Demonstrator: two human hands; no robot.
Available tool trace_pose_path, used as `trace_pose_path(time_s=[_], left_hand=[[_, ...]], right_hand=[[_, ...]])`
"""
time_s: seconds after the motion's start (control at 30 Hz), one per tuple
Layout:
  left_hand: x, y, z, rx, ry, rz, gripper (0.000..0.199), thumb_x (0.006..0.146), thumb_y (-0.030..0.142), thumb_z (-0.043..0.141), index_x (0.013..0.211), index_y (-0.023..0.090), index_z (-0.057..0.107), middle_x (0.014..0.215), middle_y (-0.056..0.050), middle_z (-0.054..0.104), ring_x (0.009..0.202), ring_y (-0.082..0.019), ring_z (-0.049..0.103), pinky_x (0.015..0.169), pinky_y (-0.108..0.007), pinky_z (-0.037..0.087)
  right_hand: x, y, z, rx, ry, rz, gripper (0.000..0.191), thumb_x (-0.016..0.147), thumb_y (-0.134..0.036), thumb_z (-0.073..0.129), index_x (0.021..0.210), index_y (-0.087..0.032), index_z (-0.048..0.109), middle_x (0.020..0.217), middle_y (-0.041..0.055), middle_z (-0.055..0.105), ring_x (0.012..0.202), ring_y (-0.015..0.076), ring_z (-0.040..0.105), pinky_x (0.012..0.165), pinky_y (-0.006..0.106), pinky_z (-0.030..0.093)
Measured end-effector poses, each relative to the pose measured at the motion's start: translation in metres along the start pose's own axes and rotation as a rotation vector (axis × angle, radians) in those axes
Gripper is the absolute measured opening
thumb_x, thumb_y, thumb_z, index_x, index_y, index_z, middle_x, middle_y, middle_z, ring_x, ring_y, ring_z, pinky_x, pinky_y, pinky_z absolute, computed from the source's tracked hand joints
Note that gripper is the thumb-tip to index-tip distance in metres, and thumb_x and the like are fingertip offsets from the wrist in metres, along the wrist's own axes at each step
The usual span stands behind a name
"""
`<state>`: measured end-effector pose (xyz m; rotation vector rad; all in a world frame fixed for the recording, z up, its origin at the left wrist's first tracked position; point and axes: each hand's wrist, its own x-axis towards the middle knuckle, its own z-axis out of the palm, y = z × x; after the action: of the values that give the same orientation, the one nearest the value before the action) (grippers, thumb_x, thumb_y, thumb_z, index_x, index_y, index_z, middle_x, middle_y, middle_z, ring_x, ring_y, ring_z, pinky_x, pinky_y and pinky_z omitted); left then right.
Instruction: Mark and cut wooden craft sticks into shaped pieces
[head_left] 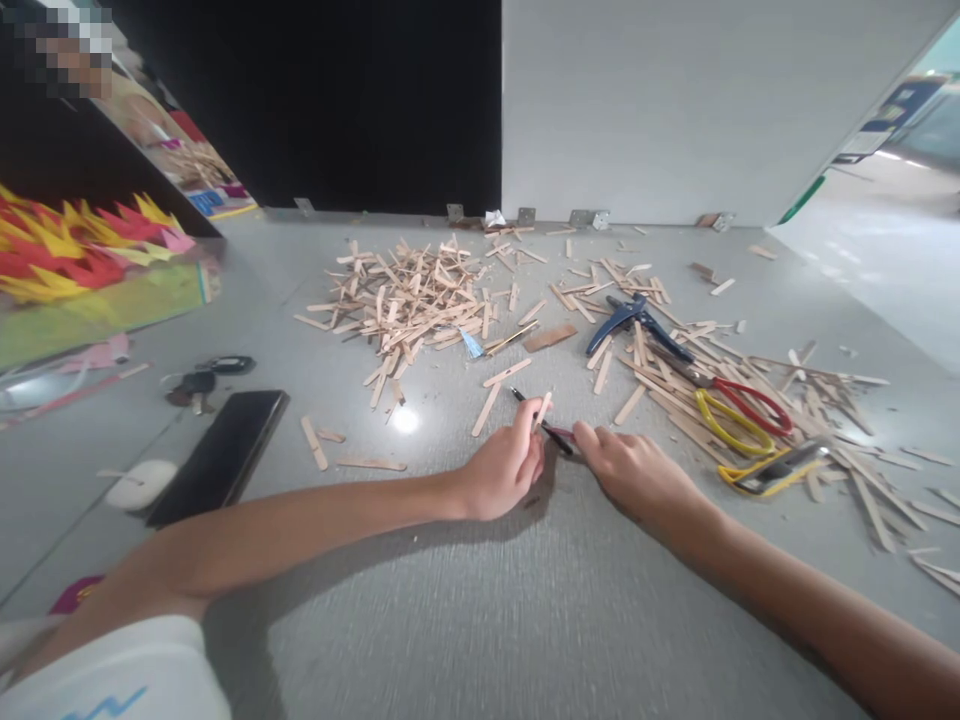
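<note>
My left hand (504, 470) is closed on a short wooden stick (542, 410), whose end rises above the fingers. Just right of it, my right hand (634, 462) is closed, its fingertips around the reddish handle of a dark tool (556, 438) that lies between the two hands. What the tool is exactly, I cannot make out. A thin dark pointed thing (517, 394) shows just beyond my left fingertips. Loose wooden sticks (486, 410) lie on the grey surface ahead of the hands.
A heap of sticks (420, 295) lies ahead. At right are blue-handled pliers (637, 318), red-and-yellow scissors (739, 415), a yellow cutter (776, 468) and more sticks. At left are a black phone (221, 455), keys (196, 388), a white round object (142, 485) and colourful paper (82, 250).
</note>
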<state>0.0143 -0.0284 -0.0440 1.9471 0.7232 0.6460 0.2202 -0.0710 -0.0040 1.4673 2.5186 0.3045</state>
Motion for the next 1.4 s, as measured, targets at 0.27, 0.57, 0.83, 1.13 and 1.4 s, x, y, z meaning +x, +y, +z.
trace_pose_path(time_s=[0.27, 0.57, 0.83, 1.13, 1.4], left_hand=[[0.0, 0.002, 0.0, 0.016, -0.062, -0.024, 0.046, 0.114, 0.04, 0.028, 0.151, 0.012, 0.027, 0.066, 0.007, 0.051, 0.055, -0.016, 0.048, 0.062, -0.029, 0.041], [0.002, -0.003, 0.0, 0.069, -0.02, 0.0, 0.039, 0.111, 0.026, 0.033, 0.147, 0.014, 0.03, 0.064, 0.007, 0.054, 0.053, -0.014, 0.048, 0.059, -0.027, 0.041], [0.0, -0.005, 0.0, 0.106, -0.028, -0.001, 0.042, 0.112, 0.032, 0.031, 0.15, 0.013, 0.03, 0.065, 0.007, 0.053, 0.053, -0.016, 0.051, 0.06, -0.028, 0.042], [0.0, -0.003, 0.001, 0.157, -0.043, -0.007, 0.045, 0.113, 0.036, 0.029, 0.15, 0.011, 0.03, 0.062, 0.008, 0.05, 0.049, -0.016, 0.048, 0.059, -0.028, 0.039], [-0.001, -0.007, 0.001, 0.096, -0.027, 0.036, 0.037, 0.112, 0.032, 0.027, 0.144, 0.014, 0.029, 0.066, 0.007, 0.051, 0.054, -0.015, 0.05, 0.059, -0.027, 0.04]], right_hand=[[-0.017, -0.021, -0.005, -0.171, 0.167, 0.111, 0.028, 0.1, 0.004, 0.044, 0.086, -0.018, 0.057, 0.059, 0.0009, 0.062, 0.042, 0.0125, 0.057, 0.047, 0.03, 0.015], [-0.004, 0.001, 0.001, 0.034, 0.065, 0.013, 0.024, 0.099, 0.002, 0.044, 0.095, -0.018, 0.057, 0.068, 0.0025, 0.067, 0.048, 0.0131, 0.056, 0.05, 0.03, 0.018], [-0.006, -0.007, -0.004, 0.003, -0.01, 0.055, 0.022, 0.101, 0.0, 0.046, 0.095, -0.018, 0.056, 0.068, 0.0022, 0.068, 0.049, 0.0137, 0.06, 0.048, 0.03, 0.02], [-0.022, -0.033, -0.016, -0.263, 0.15, 0.219, 0.028, 0.102, 0.002, 0.044, 0.087, -0.018, 0.058, 0.059, 0.0013, 0.063, 0.045, 0.0122, 0.059, 0.046, 0.029, 0.02], [0.001, 0.005, 0.003, 0.012, -0.035, 0.004, 0.019, 0.102, -0.001, 0.048, 0.099, -0.018, 0.056, 0.074, 0.0036, 0.071, 0.055, 0.0152, 0.065, 0.049, 0.03, 0.021]])
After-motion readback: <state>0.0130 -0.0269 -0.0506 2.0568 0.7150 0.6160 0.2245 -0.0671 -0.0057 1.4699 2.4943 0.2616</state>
